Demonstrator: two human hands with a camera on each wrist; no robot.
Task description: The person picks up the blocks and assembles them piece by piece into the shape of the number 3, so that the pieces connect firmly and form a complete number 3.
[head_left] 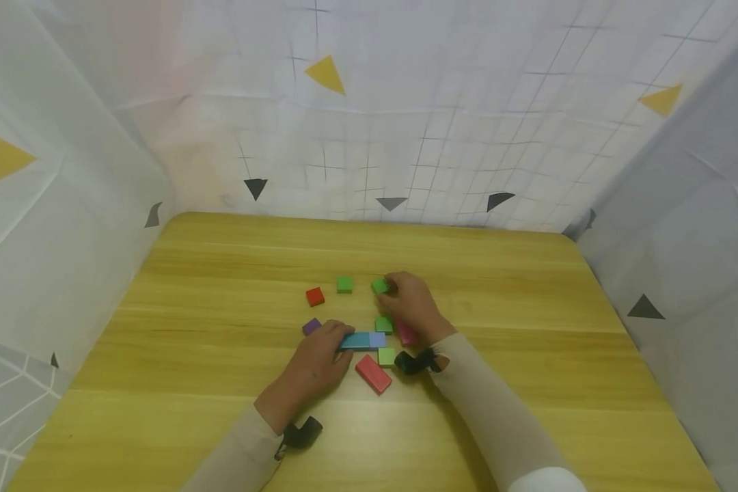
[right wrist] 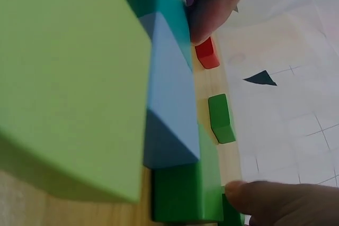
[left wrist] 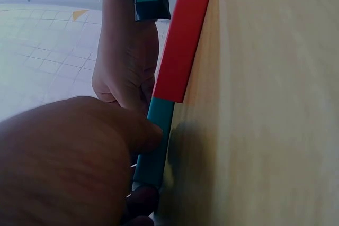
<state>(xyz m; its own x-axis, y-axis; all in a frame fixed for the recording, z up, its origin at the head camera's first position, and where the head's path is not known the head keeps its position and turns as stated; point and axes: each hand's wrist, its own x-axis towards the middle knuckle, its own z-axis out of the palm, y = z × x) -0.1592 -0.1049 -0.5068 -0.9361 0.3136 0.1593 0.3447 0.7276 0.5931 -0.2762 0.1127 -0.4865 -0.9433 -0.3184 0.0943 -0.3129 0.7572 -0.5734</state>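
My left hand (head_left: 316,359) grips the left end of a long teal block (head_left: 357,340), thumb on the near side and fingers on the far side. A light blue block (head_left: 377,339) continues the teal one to the right. Farther back, my right hand (head_left: 413,304) pinches a small green block (head_left: 379,285) at its right side. Another green block (head_left: 384,324) lies behind the light blue one, and a light green block (head_left: 386,357) lies in front of it. Under the right hand, a pink block (head_left: 406,333) is partly hidden. In the left wrist view, the left thumb presses the teal block (left wrist: 154,154).
A long red block (head_left: 373,374) lies slanted in front of the row. Behind the left hand are a purple block (head_left: 311,326), a small red block (head_left: 315,296) and a green block (head_left: 344,284). White patterned cloth walls surround the wooden table (head_left: 529,410) at the back and sides.
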